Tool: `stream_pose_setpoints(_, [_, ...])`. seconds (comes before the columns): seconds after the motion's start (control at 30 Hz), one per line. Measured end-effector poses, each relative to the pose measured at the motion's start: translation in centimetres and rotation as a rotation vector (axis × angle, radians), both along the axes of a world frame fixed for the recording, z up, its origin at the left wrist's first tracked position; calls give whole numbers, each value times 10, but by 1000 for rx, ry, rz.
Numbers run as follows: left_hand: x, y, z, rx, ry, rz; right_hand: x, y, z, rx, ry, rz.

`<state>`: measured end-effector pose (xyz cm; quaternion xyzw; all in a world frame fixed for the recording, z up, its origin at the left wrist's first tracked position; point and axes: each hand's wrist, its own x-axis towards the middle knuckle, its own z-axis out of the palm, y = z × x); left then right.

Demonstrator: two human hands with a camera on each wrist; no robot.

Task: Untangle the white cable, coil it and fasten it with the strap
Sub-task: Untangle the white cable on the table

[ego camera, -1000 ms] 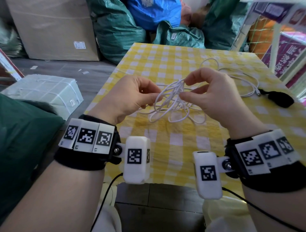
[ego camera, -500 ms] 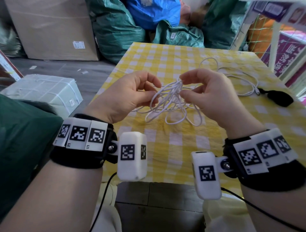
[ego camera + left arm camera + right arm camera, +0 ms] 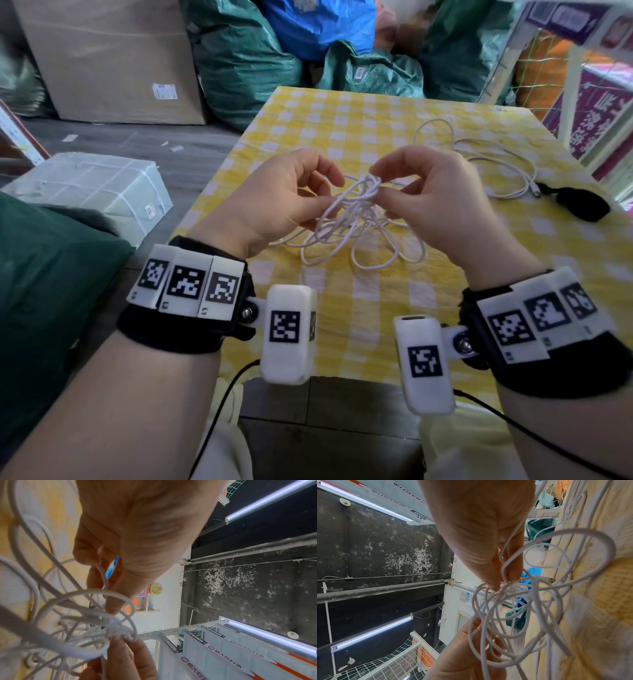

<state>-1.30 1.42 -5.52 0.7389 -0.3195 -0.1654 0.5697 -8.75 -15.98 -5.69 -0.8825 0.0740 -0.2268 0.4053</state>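
The white cable is a tangle of loops held just above the yellow checked tablecloth. My left hand pinches strands on the tangle's left side. My right hand pinches the knot at its top between thumb and forefinger. The left wrist view shows my left hand on one strand and the knot in the right fingers. In the right wrist view my right hand grips bunched loops. The cable's loose tail runs right across the table to the black strap.
The table's near edge lies just below my wrists. Green and blue bags and a large cardboard box stand behind the table. A wrapped white parcel sits on the floor at the left. A netted rack is at the right.
The hands have drawn closer together around the knot. The left fingers have shifted their hold on the strands, and the loops hang a little lower toward the cloth.
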Motion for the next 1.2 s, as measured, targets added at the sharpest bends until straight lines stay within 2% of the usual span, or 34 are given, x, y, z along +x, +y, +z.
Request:
stream_pose_setpoints(0.17, [4, -1, -3, 73, -79, 91, 0, 1, -2, 55, -11, -32])
stream_pose_setpoints(0.47, [10, 9, -1, 106, -102, 97, 0, -1, -1, 113, -34, -94])
stream_pose_setpoints(0.8, [3, -1, -1, 23, -46, 53, -2, 2, 1, 106, -18, -30])
stream_pose_setpoints(0.97, [2, 0, -2, 16, -77, 43, -3, 3, 3, 113, 15, -4])
stream_pose_setpoints(1.2, [-2, 1, 1, 25, -81, 11, -2, 4, 5, 263, 54, 17])
